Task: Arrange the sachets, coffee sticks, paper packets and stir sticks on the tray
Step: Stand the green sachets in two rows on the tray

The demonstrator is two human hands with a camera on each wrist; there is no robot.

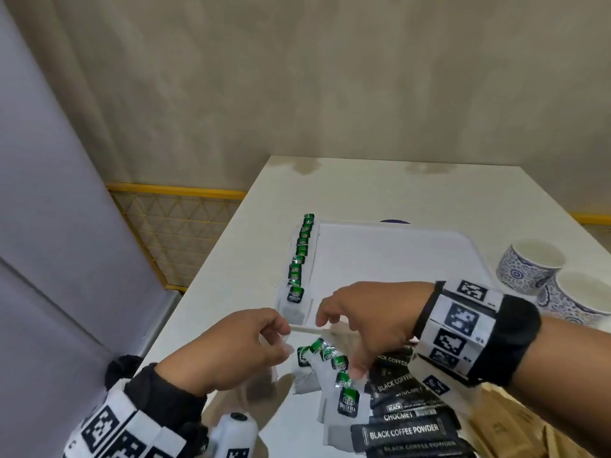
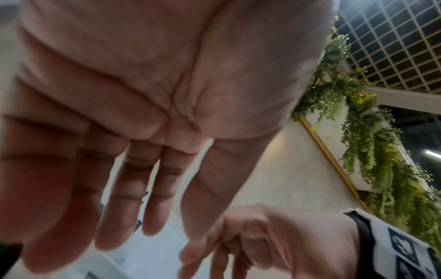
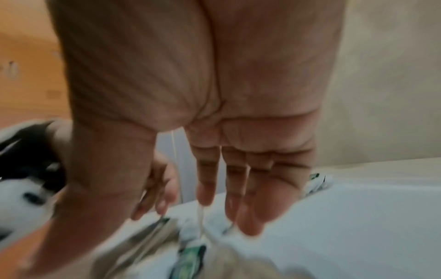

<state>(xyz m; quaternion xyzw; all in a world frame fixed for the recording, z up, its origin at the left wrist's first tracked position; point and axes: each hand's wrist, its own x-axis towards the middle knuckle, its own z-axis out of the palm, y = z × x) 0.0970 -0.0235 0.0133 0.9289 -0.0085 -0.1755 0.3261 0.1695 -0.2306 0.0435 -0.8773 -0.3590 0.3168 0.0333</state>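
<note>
A white tray (image 1: 396,259) lies on the white table, with a row of green tea sachets (image 1: 299,259) along its left edge. Loose green tea sachets (image 1: 330,361) are heaped in front of the tray, beside black coffee sticks (image 1: 403,431) and brown paper packets (image 1: 515,424). My left hand (image 1: 286,335) hovers left of the heap; the left wrist view shows this left hand (image 2: 124,226) with nearly straight, empty fingers. My right hand (image 1: 340,348) hangs over the heap, its thumb reaching down to the sachets. The right wrist view is blurred; there the right hand (image 3: 214,207) holds nothing.
Two patterned paper cups (image 1: 525,266) (image 1: 578,299) stand right of the tray. The table's left edge drops off beside a yellow mesh fence (image 1: 178,233). A dark object (image 1: 395,221) peeks out behind the tray. A thin pale strip (image 1: 307,330) runs between my hands.
</note>
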